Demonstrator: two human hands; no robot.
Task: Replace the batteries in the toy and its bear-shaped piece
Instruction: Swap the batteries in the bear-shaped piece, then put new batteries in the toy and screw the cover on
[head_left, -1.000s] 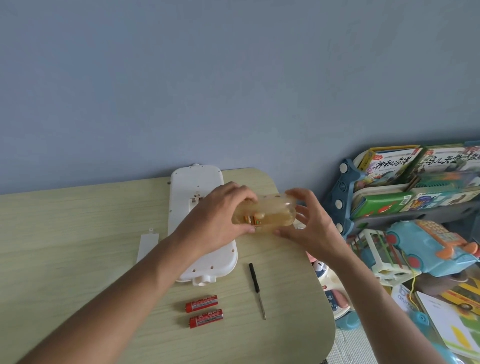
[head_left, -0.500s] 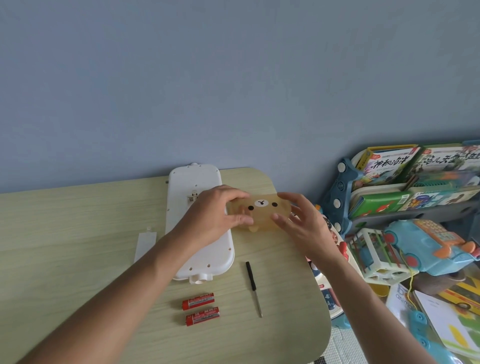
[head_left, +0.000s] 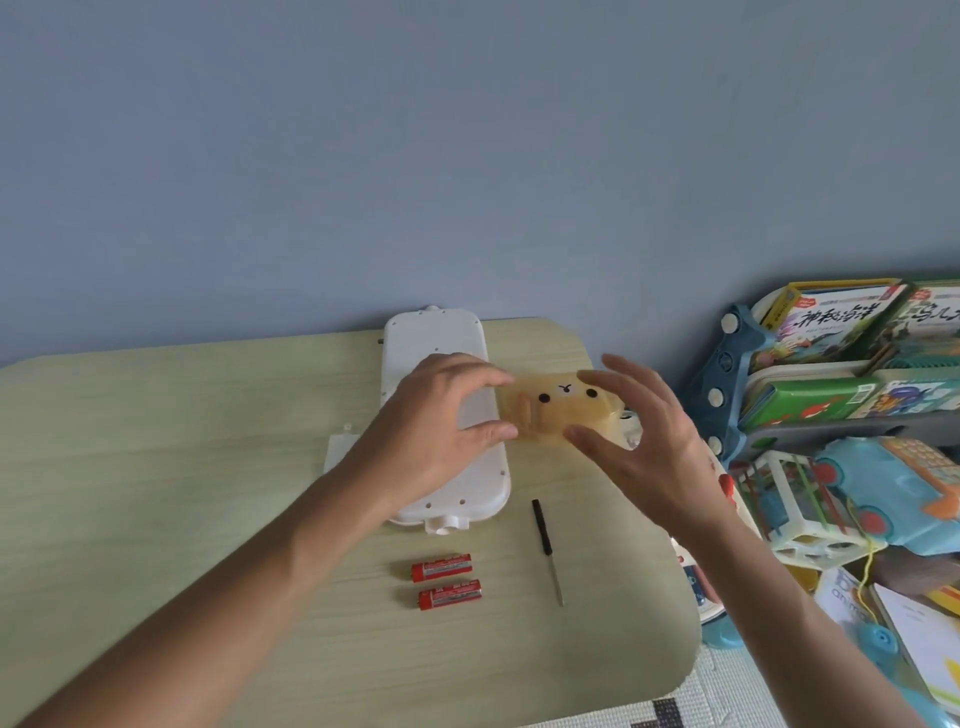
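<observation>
- The left hand (head_left: 436, 441) pinched the bear-shaped piece (head_left: 558, 410) at its left end, above the table's (head_left: 156, 467) far right corner.
- The right hand (head_left: 644, 441) cupped its right end, fingers spread.
- The white toy (head_left: 470, 483) lay underneath, face down.
- Two red batteries (head_left: 447, 581) and a screwdriver (head_left: 546, 550) lay nearer, amid bare tabletop.

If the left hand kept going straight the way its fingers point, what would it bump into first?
The left hand points right, and its fingertips already touch the bear piece. Beyond that waits the right hand.
</observation>
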